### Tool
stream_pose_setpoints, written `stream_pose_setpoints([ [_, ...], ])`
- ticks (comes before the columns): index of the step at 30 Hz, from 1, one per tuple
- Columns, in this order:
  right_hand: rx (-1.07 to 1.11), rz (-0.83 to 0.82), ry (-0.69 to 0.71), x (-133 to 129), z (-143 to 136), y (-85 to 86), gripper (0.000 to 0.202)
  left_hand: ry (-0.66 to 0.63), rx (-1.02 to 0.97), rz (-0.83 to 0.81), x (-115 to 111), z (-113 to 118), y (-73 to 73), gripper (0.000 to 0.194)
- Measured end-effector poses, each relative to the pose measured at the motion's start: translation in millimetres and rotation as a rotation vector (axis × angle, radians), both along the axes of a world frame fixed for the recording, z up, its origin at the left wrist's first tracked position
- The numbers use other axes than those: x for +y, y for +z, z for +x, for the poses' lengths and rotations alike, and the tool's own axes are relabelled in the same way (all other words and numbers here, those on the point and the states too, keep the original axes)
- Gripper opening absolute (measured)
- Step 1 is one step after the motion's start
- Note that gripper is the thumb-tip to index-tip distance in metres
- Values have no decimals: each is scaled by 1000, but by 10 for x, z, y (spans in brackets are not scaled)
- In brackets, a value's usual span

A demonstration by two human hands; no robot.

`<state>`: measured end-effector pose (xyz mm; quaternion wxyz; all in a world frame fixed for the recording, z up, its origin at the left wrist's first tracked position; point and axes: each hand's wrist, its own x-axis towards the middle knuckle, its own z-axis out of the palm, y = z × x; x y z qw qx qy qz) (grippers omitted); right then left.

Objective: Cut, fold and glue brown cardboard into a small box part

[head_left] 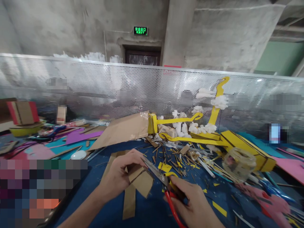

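A piece of brown cardboard (143,183) is pinched in my left hand (123,171), its cut flaps pointing down and to the right. My right hand (190,198) is closed around scissors (163,179) with red and yellow handles. The scissor blades point up and left, their tips beside my left fingers at the cardboard's upper edge. Another brown strip (129,202) lies on the dark blue table (102,209) below my left hand, and more cardboard shows behind that hand.
Yellow cardboard shapes (249,150) with white fluff stand at the back right. Cardboard scraps, a clear jar (239,163) and a pink glue gun (268,198) lie on the right. A large brown sheet (123,128) and colored sheets lie back left. Behind runs a perforated metal screen (99,91).
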<state>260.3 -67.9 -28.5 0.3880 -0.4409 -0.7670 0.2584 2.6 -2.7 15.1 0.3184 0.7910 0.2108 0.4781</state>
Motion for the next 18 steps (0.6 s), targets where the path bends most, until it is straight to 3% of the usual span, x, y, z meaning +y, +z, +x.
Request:
stream_pose_setpoints([
  [2, 110, -95, -45, 26, -11, -19, 16, -2, -2, -92, -11, 2, -2, 12],
  [4, 357, -251, -38, 47, -32, -15, 26, 8, 7, -220, -21, 10, -1, 9],
  [8, 890, -582, 125, 62, -20, 57, 53, 16, 2, -376, -17, 39, 9, 7],
  [13, 722, -403, -4, 64, 112, 167, 50, 33, -65, -415, 2, 66, 32, 11],
  [18, 864, -608, 120, 53, 40, 177, 60, 63, -148, -500, -4, 88, 61, 24],
])
